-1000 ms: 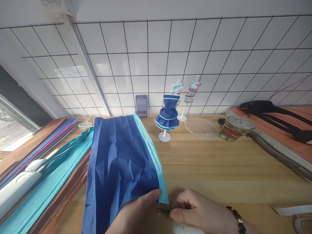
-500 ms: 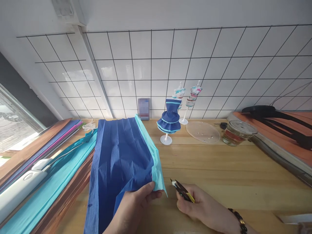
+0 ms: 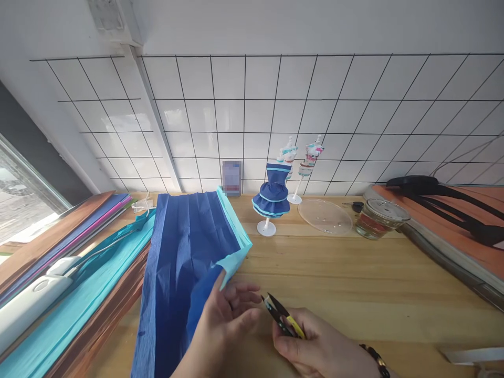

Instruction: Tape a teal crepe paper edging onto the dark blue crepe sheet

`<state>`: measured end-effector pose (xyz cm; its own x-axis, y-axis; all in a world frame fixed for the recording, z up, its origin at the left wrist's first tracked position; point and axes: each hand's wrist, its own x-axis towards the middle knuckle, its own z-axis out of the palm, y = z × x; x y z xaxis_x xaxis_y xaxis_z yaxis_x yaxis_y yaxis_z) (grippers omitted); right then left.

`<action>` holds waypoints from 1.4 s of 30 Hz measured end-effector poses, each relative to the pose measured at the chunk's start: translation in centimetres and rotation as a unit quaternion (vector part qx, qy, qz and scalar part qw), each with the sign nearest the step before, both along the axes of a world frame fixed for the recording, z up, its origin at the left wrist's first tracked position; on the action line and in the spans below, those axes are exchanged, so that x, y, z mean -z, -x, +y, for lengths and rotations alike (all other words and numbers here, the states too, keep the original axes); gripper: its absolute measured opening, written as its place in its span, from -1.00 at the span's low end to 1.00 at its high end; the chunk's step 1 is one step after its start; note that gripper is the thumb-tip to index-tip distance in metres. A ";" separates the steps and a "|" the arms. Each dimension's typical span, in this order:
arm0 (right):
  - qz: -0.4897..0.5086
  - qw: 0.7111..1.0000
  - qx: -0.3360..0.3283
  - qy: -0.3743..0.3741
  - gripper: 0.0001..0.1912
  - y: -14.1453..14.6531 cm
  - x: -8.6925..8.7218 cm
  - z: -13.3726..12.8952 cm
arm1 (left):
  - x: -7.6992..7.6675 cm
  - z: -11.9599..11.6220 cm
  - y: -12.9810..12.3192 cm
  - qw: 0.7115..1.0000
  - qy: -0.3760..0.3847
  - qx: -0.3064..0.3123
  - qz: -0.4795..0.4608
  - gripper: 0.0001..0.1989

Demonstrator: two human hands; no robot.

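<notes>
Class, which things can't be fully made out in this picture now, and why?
All in the head view:
- Upright panel's face: pixelated.
- Rear mannequin's lower part: behind the blue dress.
- Snips' handle ends: covered by the right hand.
- Jar's contents: small, blurred.
- Blue paper's near end: cut off by the bottom edge.

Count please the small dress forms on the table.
3: the blue-dressed front form, the partly hidden form behind it, and the patterned form at the right.
</notes>
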<state>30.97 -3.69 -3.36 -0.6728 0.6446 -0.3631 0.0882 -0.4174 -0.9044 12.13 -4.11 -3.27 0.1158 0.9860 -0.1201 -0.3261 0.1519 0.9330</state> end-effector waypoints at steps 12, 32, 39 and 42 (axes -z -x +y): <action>-0.119 0.992 -0.027 -0.030 -0.56 0.1 0.0 -0.4 | 2.5 -0.2 0.1 0.947 -0.146 -0.074 0.275 -0.58; -0.107 0.986 0.007 -0.125 -0.85 0.9 -0.7 -0.7 | -0.1 -1.0 -2.2 0.991 0.001 -0.068 0.115 -0.73; -0.146 0.976 0.004 -0.161 -0.79 1.5 -2.0 -0.9 | -1.0 -1.1 -2.6 0.993 0.031 -0.070 0.088 -0.68; -0.166 0.973 0.015 -0.159 -0.75 1.2 -1.7 -1.0 | 0.0 -0.8 -1.8 0.985 -0.003 -0.066 0.157 -0.77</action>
